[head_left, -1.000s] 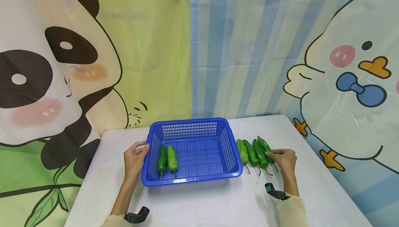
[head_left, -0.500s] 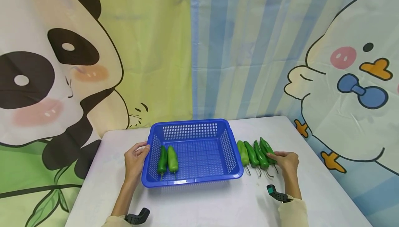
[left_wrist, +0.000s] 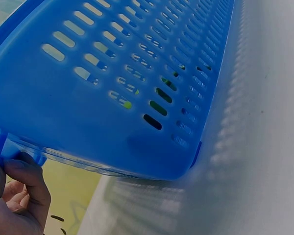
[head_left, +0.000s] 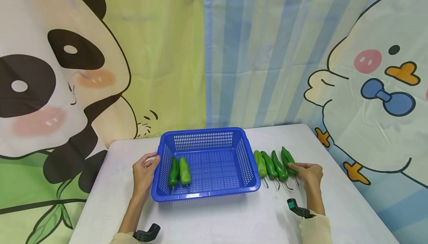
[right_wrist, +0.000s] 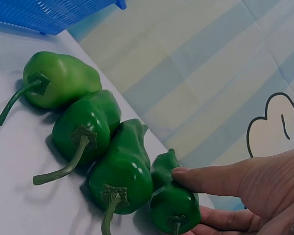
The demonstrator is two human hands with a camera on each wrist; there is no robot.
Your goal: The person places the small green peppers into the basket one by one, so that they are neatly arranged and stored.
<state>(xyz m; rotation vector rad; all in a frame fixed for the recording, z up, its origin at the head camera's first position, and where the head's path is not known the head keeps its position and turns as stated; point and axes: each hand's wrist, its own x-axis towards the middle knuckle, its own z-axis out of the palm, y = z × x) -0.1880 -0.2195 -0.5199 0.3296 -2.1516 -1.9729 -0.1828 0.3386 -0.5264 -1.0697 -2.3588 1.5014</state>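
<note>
A blue plastic basket stands on the table, with two green chili peppers, one dark and one lighter, lying at its left end. My left hand grips the basket's left rim, fingers curled at the edge in the left wrist view. Right of the basket lie several green peppers in a row, stems toward me. My right hand pinches the rightmost pepper, thumb on top and fingers at its far side. Beside it sit a dark green pepper, another dark one and a lighter one.
The table has a white cover. Behind it hang cloths printed with a panda and a white bird. A black wrist camera sits on my right wrist, another on my left.
My right hand has shifted slightly right with the rightmost pepper, opening a small gap to its neighbour. My left hand and the basket have stayed in place.
</note>
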